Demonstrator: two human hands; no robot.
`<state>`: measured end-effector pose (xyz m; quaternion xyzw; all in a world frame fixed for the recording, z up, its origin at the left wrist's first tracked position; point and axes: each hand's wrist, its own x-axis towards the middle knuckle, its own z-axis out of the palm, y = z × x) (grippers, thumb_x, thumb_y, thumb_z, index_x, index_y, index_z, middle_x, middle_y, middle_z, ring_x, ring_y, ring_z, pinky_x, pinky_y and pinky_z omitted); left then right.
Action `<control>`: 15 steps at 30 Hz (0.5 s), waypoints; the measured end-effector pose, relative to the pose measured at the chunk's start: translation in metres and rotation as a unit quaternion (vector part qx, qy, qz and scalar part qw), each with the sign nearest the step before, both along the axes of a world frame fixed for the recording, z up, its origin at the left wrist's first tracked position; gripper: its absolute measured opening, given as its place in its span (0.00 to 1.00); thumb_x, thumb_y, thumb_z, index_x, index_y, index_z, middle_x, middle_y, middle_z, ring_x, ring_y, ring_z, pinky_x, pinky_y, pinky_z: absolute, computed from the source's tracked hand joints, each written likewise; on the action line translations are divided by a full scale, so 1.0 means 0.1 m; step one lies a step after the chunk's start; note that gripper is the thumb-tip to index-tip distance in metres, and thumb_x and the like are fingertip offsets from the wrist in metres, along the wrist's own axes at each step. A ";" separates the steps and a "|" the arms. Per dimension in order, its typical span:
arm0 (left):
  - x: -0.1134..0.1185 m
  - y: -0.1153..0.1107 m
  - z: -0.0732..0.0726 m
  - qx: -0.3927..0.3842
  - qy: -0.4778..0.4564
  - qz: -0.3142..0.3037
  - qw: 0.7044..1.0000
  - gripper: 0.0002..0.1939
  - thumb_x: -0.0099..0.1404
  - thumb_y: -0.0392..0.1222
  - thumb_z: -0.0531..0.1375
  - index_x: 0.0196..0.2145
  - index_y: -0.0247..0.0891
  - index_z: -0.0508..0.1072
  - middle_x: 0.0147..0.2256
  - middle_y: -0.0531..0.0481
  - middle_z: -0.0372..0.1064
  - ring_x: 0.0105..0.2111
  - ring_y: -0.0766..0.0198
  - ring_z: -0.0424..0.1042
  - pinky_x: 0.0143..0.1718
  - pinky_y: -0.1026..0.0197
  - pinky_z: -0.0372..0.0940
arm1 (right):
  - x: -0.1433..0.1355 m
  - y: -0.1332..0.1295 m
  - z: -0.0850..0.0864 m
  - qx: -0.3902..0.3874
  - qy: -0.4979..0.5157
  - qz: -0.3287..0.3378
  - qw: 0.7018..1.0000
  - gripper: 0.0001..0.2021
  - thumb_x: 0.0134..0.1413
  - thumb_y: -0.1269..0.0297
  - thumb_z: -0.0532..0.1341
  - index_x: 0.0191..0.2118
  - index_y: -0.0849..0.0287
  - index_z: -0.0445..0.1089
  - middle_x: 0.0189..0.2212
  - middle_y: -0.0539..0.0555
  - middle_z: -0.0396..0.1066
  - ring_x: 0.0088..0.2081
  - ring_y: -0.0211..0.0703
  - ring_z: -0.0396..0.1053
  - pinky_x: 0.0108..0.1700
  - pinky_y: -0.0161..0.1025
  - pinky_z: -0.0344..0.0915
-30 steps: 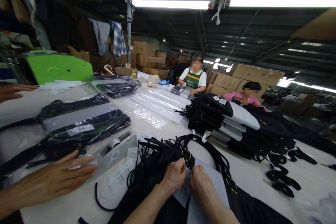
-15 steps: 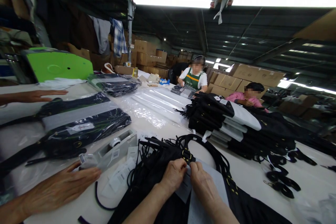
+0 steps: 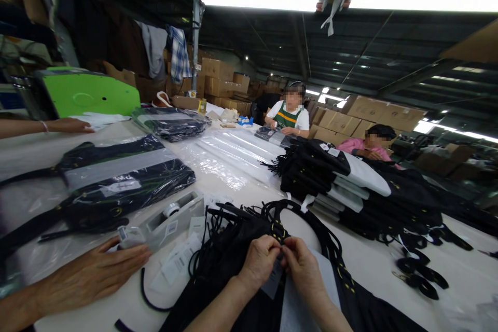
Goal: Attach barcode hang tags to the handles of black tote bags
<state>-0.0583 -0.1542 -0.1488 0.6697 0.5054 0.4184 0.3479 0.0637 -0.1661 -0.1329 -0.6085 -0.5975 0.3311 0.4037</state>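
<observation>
While the print on the grey tag and white labels is too small to be read, the tag's top is pinched between the left hand and right hand. Beneath, at lower centre, the soft black bag is trimmed with gold-coloured fittings.

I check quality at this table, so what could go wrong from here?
The left hand and right hand pinch close by the tag, so it might crease. The thin straps on the bag lie tangled near the left hand and could snag. The stack sits unevenly, so a knock might shift it.
</observation>
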 end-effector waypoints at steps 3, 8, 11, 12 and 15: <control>0.01 0.00 -0.03 0.002 -0.019 -0.013 1.000 0.10 0.54 0.30 0.53 0.25 0.36 0.74 0.27 0.51 0.71 0.30 0.66 0.69 0.33 0.67 0.61 | -0.03 0.04 0.00 -0.034 0.082 -0.030 0.996 0.17 0.36 0.48 0.58 0.26 0.57 0.61 0.12 0.46 0.63 0.15 0.36 0.61 0.17 0.33 0.57; 0.01 0.00 -0.08 0.002 -0.044 -0.014 0.999 0.10 0.55 0.32 0.53 0.24 0.37 0.74 0.26 0.49 0.70 0.29 0.64 0.68 0.33 0.64 0.60 | -0.07 0.01 0.02 -0.066 0.151 -0.067 0.984 0.19 0.30 0.49 0.63 0.25 0.60 0.64 0.10 0.46 0.63 0.12 0.32 0.58 0.15 0.30 0.54; 0.02 0.00 -0.08 -0.021 -0.074 0.001 0.997 0.09 0.54 0.33 0.53 0.23 0.36 0.73 0.25 0.50 0.70 0.28 0.64 0.68 0.32 0.65 0.60 | -0.09 -0.03 0.01 -0.060 0.167 -0.075 0.981 0.18 0.31 0.51 0.63 0.27 0.60 0.66 0.13 0.48 0.67 0.15 0.35 0.63 0.17 0.30 0.56; 0.02 0.01 -0.07 -0.035 -0.086 0.008 0.996 0.09 0.54 0.33 0.53 0.23 0.36 0.73 0.24 0.51 0.70 0.27 0.65 0.68 0.31 0.65 0.60 | -0.10 -0.04 0.00 -0.055 0.169 -0.073 0.981 0.18 0.31 0.52 0.63 0.28 0.61 0.67 0.16 0.49 0.69 0.17 0.36 0.65 0.17 0.30 0.58; 0.02 0.04 -0.05 -0.094 -0.124 0.020 0.988 0.07 0.51 0.32 0.53 0.21 0.35 0.69 0.18 0.55 0.65 0.19 0.69 0.64 0.22 0.67 0.57 | -0.11 -0.07 -0.02 -0.033 0.163 -0.060 0.984 0.17 0.32 0.55 0.63 0.30 0.60 0.69 0.22 0.53 0.72 0.21 0.40 0.68 0.20 0.34 0.62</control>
